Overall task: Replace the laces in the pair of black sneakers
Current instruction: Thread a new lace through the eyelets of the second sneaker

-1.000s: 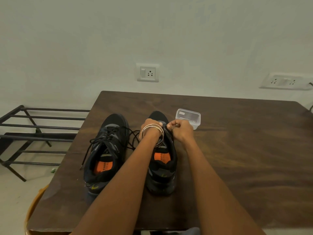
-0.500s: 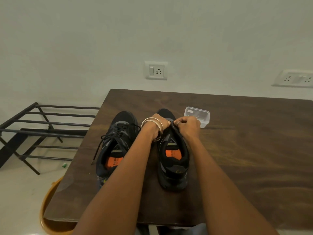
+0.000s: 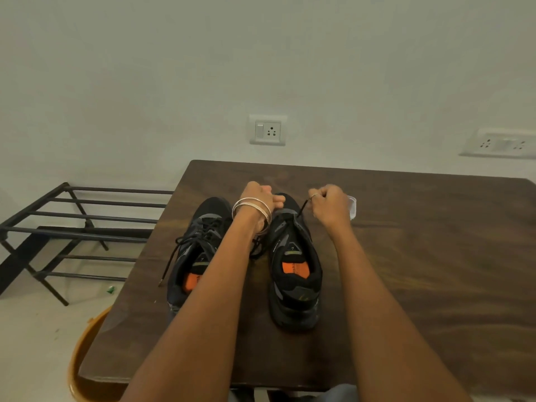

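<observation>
Two black sneakers with orange insoles stand side by side on the dark wooden table (image 3: 420,285), toes away from me. The left sneaker (image 3: 194,256) is laced, with a loose lace end trailing left. My left hand (image 3: 259,198), with bangles on the wrist, is curled over the toe end of the right sneaker (image 3: 295,274); what its fingers hold is hidden. My right hand (image 3: 329,203) pinches a black lace (image 3: 301,208) that runs taut from the right sneaker's eyelets up and to the right.
A small clear plastic box (image 3: 352,206) sits just behind my right hand. A black metal rack (image 3: 72,227) stands on the floor to the left. An orange-rimmed bin (image 3: 77,358) is under the table's near left corner. Wall sockets (image 3: 268,130) are behind.
My right hand has moved right and away from the shoe, drawing the lace out taut. The camera view has shifted, so the table and shoes sit further right.
</observation>
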`<state>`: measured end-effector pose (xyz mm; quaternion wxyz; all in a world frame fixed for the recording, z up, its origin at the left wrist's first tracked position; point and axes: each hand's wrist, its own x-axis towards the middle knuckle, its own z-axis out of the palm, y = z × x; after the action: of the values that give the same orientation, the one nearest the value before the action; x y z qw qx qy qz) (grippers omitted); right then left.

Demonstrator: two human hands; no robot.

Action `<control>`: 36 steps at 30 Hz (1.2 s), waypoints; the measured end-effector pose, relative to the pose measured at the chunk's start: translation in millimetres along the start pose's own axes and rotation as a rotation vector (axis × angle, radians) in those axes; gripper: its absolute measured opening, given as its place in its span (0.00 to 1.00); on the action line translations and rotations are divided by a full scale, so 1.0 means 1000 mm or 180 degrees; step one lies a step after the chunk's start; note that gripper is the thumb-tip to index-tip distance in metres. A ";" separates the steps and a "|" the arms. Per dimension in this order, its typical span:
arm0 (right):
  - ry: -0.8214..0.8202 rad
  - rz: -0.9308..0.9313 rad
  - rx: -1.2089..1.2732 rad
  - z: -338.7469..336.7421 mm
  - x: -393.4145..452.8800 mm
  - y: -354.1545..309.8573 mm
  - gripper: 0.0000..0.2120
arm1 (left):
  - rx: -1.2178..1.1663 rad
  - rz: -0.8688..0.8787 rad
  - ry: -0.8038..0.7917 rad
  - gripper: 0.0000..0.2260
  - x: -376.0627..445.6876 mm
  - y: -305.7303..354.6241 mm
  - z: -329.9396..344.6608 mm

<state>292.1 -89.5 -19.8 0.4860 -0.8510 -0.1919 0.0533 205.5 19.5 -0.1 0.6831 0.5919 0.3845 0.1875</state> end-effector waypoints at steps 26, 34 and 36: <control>-0.0016 -0.0202 0.1543 -0.021 -0.016 -0.041 0.10 | -0.0267 0.0846 -0.0033 0.03 -0.016 0.001 0.010; -0.0332 0.0203 0.2167 -0.021 -0.024 -0.045 0.09 | -0.0712 0.0378 -0.0299 0.03 -0.018 -0.005 0.013; -0.0422 0.0338 0.2247 -0.024 -0.025 -0.046 0.10 | -0.0749 0.0314 -0.0424 0.03 -0.020 -0.003 0.011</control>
<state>262.7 -97.5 29.2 0.7329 -0.6342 -0.1483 0.1965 200.2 -2.9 3.2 0.7618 0.5371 0.2841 0.2248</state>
